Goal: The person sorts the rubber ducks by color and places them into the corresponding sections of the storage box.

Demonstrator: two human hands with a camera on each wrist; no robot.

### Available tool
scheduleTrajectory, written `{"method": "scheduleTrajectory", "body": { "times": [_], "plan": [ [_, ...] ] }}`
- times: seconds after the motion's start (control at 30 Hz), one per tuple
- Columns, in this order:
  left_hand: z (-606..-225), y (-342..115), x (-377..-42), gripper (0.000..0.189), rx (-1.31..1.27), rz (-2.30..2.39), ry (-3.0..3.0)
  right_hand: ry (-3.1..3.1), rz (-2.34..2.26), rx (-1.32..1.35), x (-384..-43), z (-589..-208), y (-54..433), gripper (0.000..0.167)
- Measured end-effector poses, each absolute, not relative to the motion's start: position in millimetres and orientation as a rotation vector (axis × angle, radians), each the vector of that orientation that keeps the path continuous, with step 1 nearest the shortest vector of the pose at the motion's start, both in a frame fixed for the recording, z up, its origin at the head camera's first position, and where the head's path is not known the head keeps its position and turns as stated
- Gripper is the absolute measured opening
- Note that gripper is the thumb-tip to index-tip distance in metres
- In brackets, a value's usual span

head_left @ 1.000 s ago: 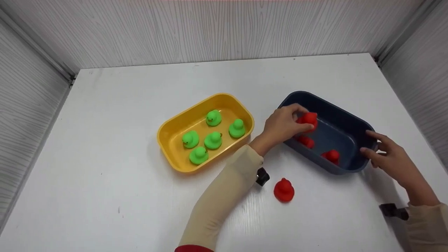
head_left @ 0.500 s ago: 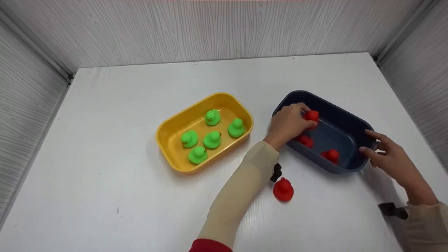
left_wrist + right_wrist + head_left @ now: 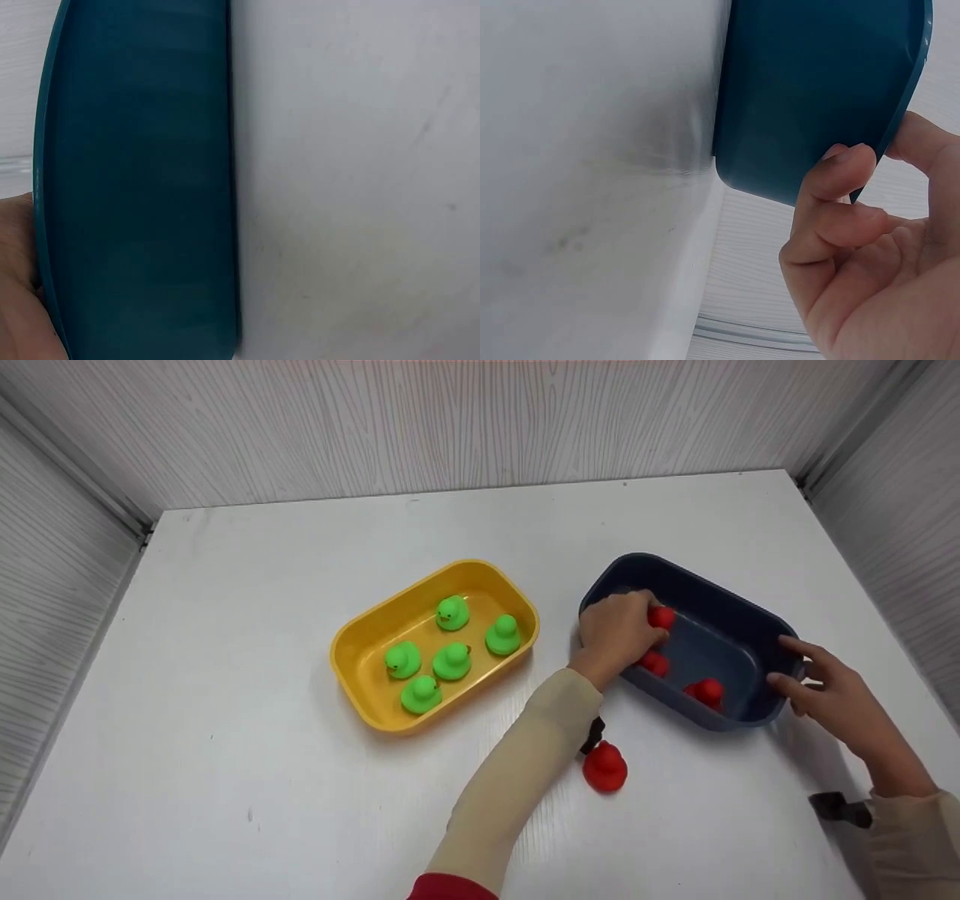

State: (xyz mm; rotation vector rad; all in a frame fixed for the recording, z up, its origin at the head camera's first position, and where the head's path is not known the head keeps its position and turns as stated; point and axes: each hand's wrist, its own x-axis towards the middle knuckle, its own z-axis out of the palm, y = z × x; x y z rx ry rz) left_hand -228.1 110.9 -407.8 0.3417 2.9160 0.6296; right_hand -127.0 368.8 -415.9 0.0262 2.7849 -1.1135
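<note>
My left hand (image 3: pixel 619 630) reaches over the near left wall of the dark blue bin (image 3: pixel 720 592) and holds a red toy duck (image 3: pixel 663 617) low inside it, the duck partly covered by the fingers. Two more red ducks lie in this bin, one duck (image 3: pixel 655 664) just below my thumb and another duck (image 3: pixel 708 691) by the near wall. At the bin's right end my right hand (image 3: pixel 832 694) pinches the rim, fingers outside and inside the wall, as the right wrist view shows with the hand (image 3: pixel 877 240). The left wrist view shows the bin's outer wall (image 3: pixel 142 187).
A yellow bin (image 3: pixel 352 690) with several green toy ducks (image 3: pixel 453 660) stands to the left. One red duck (image 3: pixel 605 767) sits on the white table (image 3: pixel 262 780) in front of the blue bin, close to the left wrist's black camera mount (image 3: pixel 592 736). Panels wall the table's back and sides.
My left hand has moved a little right and down, lowering the red duck deeper into the blue bin. The right hand keeps its grip on the rim.
</note>
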Motion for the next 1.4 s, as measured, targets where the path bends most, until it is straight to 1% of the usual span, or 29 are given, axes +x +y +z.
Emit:
{"method": "scheduleTrajectory", "body": {
  "times": [0.1, 0.27, 0.4, 0.53, 0.7, 0.83, 1.17, 1.4],
  "plan": [
    [-407, 108, -228, 0.038, 0.346, 0.672, 2.920, 2.784, -1.111, 0.024, -128, -415, 368, 0.066],
    [-404, 99, -225, 0.040, 0.415, 0.889, 2.862, 2.774, -1.144, 0.026, -127, -416, 368, 0.066],
    [-402, 90, -223, 0.041, 0.512, 1.088, 2.752, 2.772, -1.147, 0.032, -127, -417, 369, 0.066],
    [-402, 79, -218, 0.041, 0.663, 1.303, 2.645, 2.769, -1.140, 0.038, -127, -416, 369, 0.067],
    [-403, 67, -206, 0.036, 0.835, 1.637, 2.442, 2.772, -1.132, 0.034, -127, -416, 369, 0.067],
    [-404, 60, -194, 0.033, 0.906, 1.810, 2.205, 2.772, -1.145, 0.028, -128, -416, 369, 0.066],
    [-401, 44, -169, 0.033, 0.986, 1.795, 1.881, 2.756, -1.151, 0.041, -127, -418, 370, 0.066],
    [-407, 29, -162, 0.037, 1.091, 1.554, 1.799, 2.756, -1.188, 0.014, -127, -417, 370, 0.064]
  ]
}}
